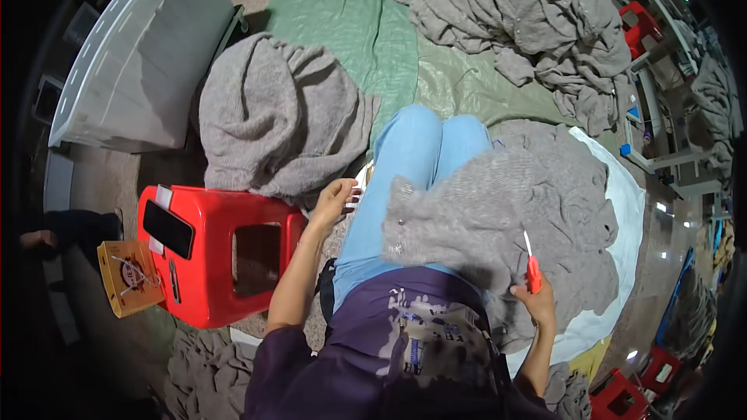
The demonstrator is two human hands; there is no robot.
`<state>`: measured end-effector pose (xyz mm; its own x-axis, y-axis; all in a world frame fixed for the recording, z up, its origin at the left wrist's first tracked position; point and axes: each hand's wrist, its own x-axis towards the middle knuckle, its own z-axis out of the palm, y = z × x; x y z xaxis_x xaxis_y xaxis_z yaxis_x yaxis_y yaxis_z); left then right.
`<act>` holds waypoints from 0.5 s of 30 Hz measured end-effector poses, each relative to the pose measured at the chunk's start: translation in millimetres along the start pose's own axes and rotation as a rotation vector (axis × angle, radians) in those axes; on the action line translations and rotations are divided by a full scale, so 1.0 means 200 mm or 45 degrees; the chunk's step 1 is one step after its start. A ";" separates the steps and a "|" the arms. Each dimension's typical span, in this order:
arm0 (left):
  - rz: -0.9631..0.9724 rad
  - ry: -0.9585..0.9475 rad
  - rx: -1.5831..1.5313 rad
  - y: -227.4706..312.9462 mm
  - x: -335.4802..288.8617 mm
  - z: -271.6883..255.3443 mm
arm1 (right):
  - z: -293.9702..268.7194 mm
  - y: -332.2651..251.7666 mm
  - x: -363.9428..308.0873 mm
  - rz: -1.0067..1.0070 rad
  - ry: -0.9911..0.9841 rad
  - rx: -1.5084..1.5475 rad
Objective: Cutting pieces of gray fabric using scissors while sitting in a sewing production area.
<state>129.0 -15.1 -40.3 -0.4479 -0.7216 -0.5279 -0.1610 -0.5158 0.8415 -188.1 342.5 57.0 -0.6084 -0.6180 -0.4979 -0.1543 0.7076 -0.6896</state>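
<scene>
My right hand (535, 303) is closed round red-handled scissors (533, 272), their slim pale tip pointing up and away from me. Beneath them, a fuzzy grey knit garment (467, 214) lies across my lap and spills over to the right. My left hand (333, 202) hangs beside my left thigh, holding nothing that I can make out. Its fingers look slightly apart, with white bands or coverings near the tips. On the right the lap garment meets a wide heap of grey knitwear (572, 202) on a white sheet (632, 218).
A red plastic stool (210, 264) at my left carries a black phone (168, 229); a yellow paper bag (128, 276) hangs at its side. Beyond are a grey knit pile (272, 117) and a pale plastic bin (148, 54). More knitwear (529, 15) lies far right on green sheeting (334, 15).
</scene>
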 end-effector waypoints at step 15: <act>0.811 -0.086 1.374 0.42 -0.13 0.60 | 0.19 -0.79 0.68 -0.755 0.399 -0.135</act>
<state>21.1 15.8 58.6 -0.7495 -0.6619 -0.0139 -0.5225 0.5785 0.6263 -216.5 133.5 77.5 -0.5917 -0.7947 0.1355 -0.5972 0.3192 -0.7358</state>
